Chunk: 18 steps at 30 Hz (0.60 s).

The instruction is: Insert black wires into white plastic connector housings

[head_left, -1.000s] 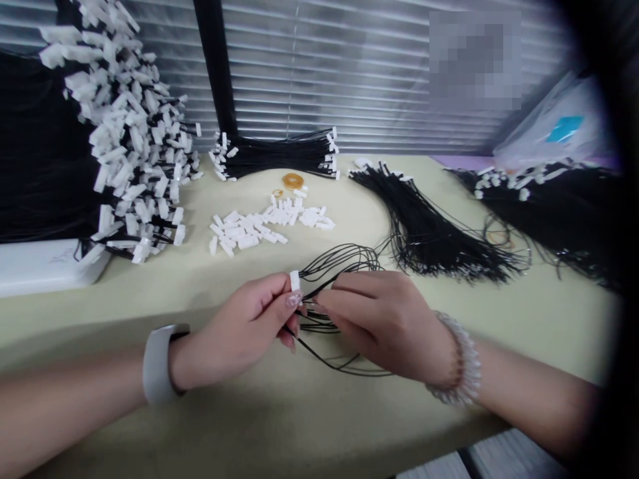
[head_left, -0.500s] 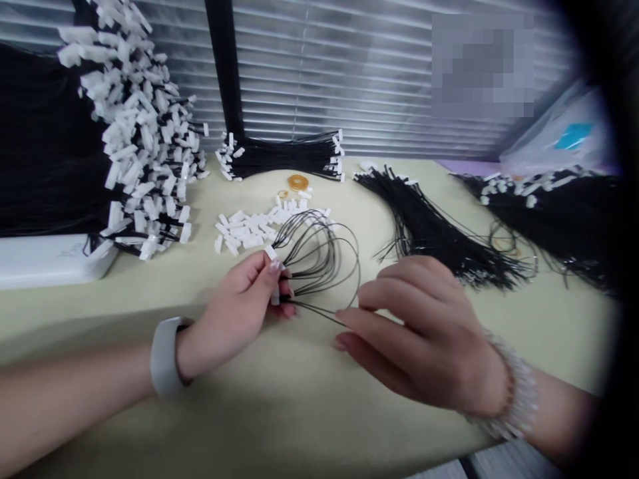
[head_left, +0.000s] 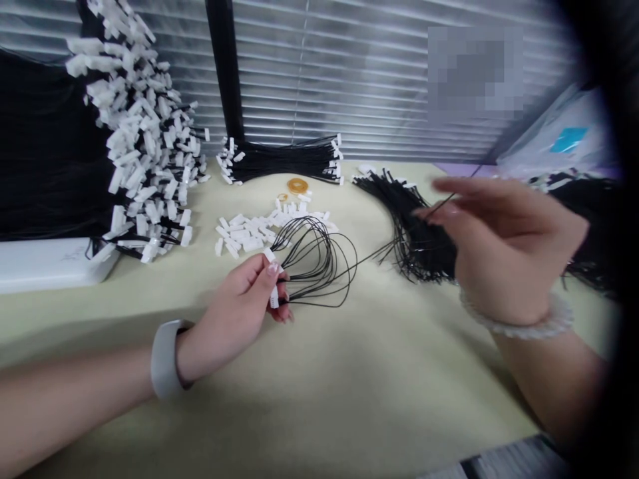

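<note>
My left hand grips a wire harness between thumb and fingers, with a white connector housing showing at its fingertips. Thin black wires leave the connector and curve back in loops. Slightly blurred, my right hand is raised above the fanned black wire bundle, pinching a single black wire. One wire stretches from the loops toward that bundle; whether it is the pinched one I cannot make out. Loose white connector housings lie behind the loops.
A large pile of black wires with white connectors rises at the left beside a white box. Towards the blinds lie a tied-looking wire bundle and an amber ring. More wires and a plastic bag sit at right.
My right hand has moved up and to the right, away from the harness, pinching a wire. My left hand has stayed nearly in place, still holding the connector.
</note>
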Each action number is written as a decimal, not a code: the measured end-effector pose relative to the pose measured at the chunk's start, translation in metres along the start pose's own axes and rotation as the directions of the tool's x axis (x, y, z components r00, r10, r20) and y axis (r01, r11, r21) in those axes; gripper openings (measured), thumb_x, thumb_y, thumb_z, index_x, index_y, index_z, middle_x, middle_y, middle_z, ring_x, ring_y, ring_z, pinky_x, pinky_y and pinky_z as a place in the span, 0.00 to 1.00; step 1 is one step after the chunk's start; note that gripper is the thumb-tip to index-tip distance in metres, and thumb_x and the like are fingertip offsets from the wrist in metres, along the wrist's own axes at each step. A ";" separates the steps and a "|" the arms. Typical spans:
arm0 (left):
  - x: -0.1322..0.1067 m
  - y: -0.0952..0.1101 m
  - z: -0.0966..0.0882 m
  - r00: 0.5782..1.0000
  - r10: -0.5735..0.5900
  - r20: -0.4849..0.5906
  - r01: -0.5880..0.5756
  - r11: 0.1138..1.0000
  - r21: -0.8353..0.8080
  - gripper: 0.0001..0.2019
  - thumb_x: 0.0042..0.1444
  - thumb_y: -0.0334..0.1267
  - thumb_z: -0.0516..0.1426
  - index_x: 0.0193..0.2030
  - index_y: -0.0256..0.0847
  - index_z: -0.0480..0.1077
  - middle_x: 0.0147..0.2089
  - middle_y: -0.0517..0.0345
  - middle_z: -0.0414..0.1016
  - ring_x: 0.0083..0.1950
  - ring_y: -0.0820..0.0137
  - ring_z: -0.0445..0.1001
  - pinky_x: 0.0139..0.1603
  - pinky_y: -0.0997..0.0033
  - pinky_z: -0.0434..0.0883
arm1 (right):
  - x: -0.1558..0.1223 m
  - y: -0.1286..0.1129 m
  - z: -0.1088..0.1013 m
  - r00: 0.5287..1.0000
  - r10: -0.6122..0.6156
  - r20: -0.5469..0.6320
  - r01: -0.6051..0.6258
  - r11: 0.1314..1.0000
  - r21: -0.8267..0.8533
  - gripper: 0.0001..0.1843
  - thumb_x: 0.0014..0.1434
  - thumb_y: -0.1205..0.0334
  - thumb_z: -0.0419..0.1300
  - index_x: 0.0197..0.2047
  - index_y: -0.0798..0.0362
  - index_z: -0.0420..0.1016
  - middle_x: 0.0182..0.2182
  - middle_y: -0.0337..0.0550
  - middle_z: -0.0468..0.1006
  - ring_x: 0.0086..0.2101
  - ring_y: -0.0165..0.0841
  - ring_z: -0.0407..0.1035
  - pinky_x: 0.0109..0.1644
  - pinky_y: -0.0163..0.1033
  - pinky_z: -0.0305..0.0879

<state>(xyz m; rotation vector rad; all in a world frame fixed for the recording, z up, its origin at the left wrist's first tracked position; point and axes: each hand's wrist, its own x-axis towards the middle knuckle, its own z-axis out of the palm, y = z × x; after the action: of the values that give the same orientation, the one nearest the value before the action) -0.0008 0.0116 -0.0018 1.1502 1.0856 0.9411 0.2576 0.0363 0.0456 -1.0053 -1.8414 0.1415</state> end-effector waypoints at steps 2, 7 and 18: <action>-0.001 0.000 0.000 1.000 0.005 0.027 -0.006 0.999 0.050 0.11 0.59 0.44 0.47 0.33 0.38 0.60 0.26 0.65 0.64 0.23 0.78 0.68 0.26 0.74 0.67 | 0.004 0.000 0.002 0.959 0.154 -0.238 -0.104 0.972 0.211 0.12 0.59 0.63 0.50 0.46 0.48 0.69 0.43 0.51 0.70 0.39 0.39 0.68 0.31 0.42 0.62; -0.005 0.001 0.002 0.993 0.012 0.120 -0.032 0.986 0.161 0.12 0.60 0.44 0.45 0.31 0.38 0.59 0.27 0.64 0.63 0.25 0.78 0.68 0.28 0.75 0.68 | -0.004 -0.011 0.012 0.926 0.344 -0.154 -0.243 0.858 0.453 0.16 0.61 0.64 0.49 0.52 0.44 0.63 0.33 0.44 0.71 0.23 0.26 0.63 0.24 0.36 0.61; -0.007 0.000 0.003 0.985 0.025 0.168 -0.061 0.975 0.213 0.12 0.60 0.44 0.45 0.32 0.39 0.59 0.28 0.63 0.63 0.27 0.77 0.68 0.30 0.75 0.69 | -0.027 -0.037 0.044 0.904 0.033 0.427 -0.062 0.997 0.055 0.05 0.56 0.66 0.56 0.34 0.54 0.73 0.26 0.38 0.71 0.27 0.24 0.64 0.31 0.31 0.61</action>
<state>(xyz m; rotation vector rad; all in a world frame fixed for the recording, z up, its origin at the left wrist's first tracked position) 0.0001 0.0046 -0.0001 1.4115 1.0507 0.7581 0.2057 0.0073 0.0232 -1.0295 -2.1896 0.4833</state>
